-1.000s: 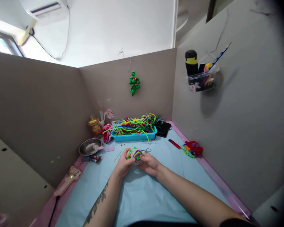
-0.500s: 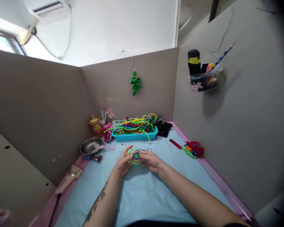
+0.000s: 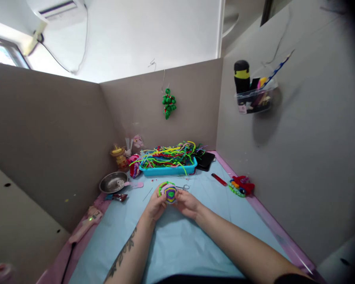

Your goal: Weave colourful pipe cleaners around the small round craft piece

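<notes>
Blue tray: beyond both hands, filled with multicoloured fuzzy stems. Metal bowl: beyond and left of the left hand. Round multicoloured piece: between the hands. Left hand: partly closed, fingers and thumb gripping the piece's left side. Right hand: partly closed, pinching its right edge.

This place looks like a small craft workshop booth. Grey panels stand around the blue-covered tabletop. At its far edge is a tray of colourful fuzzy strips; near its left edge lies a pink glue gun.
</notes>
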The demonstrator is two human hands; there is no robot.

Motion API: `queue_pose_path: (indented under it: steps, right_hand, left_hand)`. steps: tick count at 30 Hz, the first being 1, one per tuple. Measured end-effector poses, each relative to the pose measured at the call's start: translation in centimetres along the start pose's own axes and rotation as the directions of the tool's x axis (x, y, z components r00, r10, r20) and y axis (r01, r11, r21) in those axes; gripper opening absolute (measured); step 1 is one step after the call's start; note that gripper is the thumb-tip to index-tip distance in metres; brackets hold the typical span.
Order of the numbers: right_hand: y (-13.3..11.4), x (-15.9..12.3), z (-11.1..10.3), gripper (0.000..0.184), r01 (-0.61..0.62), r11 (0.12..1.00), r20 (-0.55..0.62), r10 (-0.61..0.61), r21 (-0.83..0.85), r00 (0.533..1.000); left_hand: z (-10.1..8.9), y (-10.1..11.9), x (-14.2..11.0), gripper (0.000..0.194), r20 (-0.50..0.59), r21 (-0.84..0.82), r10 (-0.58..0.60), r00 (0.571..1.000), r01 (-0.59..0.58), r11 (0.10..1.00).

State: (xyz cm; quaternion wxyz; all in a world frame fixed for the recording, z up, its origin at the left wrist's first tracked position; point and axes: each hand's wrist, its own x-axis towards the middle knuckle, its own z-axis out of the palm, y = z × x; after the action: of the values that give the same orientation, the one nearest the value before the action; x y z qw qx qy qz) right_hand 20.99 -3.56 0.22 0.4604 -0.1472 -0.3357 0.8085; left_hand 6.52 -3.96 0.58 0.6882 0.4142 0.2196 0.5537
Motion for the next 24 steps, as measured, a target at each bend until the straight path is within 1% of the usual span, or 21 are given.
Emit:
queue_pose_path:
  steps: [3,7,9,11,13,14,16,18,20,21,22,23,24]
  right_hand:
    - [-0.2,-0.1,-0.1,0.041,-0.032,0.999,-0.079,0.032,0.002,0.996]
    - [-0.2,0.0,-0.4,0.037,-0.031,0.999,-0.139,0.032,0.006,0.99]
    - [-0.1,0.2,-0.6,0.033,-0.019,0.999,-0.18,0.025,0.031,0.983]
    - [0.0,0.4,-0.8,0.029,-0.009,0.999,-0.215,0.02,0.053,0.976]
    - [0.1,0.5,-1.1,0.028,0.004,0.998,-0.234,0.013,0.07,0.972]
    - [0.1,0.6,-1.2,0.028,0.012,0.997,-0.243,0.008,0.078,0.97]
    - [0.1,0.7,-1.4,0.029,0.027,0.995,-0.26,-0.002,0.094,0.966]
    - [0.1,0.7,-1.6,0.028,0.04,0.995,-0.277,-0.012,0.096,0.961]
    - [0.2,0.8,-1.8,0.027,0.044,0.996,-0.293,-0.019,0.08,0.956]
    - [0.2,0.8,-1.9,0.026,0.047,0.996,-0.3,-0.023,0.072,0.954]
    - [0.1,0.8,-2.0,0.026,0.048,0.997,-0.305,-0.026,0.066,0.952]
    - [0.1,0.8,-2.0,0.025,0.046,0.997,-0.309,-0.025,0.063,0.951]
    - [0.1,0.8,-2.0,0.024,0.042,0.997,-0.312,-0.021,0.063,0.95]
  left_hand:
    - [0.0,0.3,0.0,0.056,-0.024,-0.008,-0.003,1.0,0.003,1.0]
    - [0.3,0.4,-0.1,0.056,-0.052,0.027,-0.004,0.999,0.006,1.0]
    - [0.6,0.2,-0.1,0.06,-0.035,0.078,0.018,0.999,-0.015,0.997]
    - [0.8,-0.1,-0.1,0.069,-0.037,0.154,0.051,0.998,-0.045,0.987]
    - [1.0,-0.6,0.1,0.076,-0.117,0.279,0.124,0.985,-0.087,0.956]
    - [1.0,-0.8,0.2,0.076,-0.174,0.372,0.186,0.967,-0.11,0.922]
    - [0.9,-1.2,0.3,0.067,-0.244,0.584,0.323,0.915,-0.127,0.802]
    - [0.8,-1.4,0.3,0.056,-0.244,0.751,0.436,0.866,-0.115,0.65]
    - [0.6,-1.5,0.2,0.055,-0.24,0.845,0.533,0.811,-0.096,0.527]
    - [0.5,-1.4,0.1,0.056,-0.248,0.868,0.581,0.775,-0.089,0.489]
    - [0.5,-1.3,0.1,0.055,-0.26,0.873,0.607,0.751,-0.086,0.48]
    - [0.4,-1.3,0.0,0.05,-0.273,0.862,0.606,0.747,-0.09,0.498]
    - [0.4,-1.2,0.0,0.043,-0.281,0.839,0.582,0.763,-0.099,0.535]
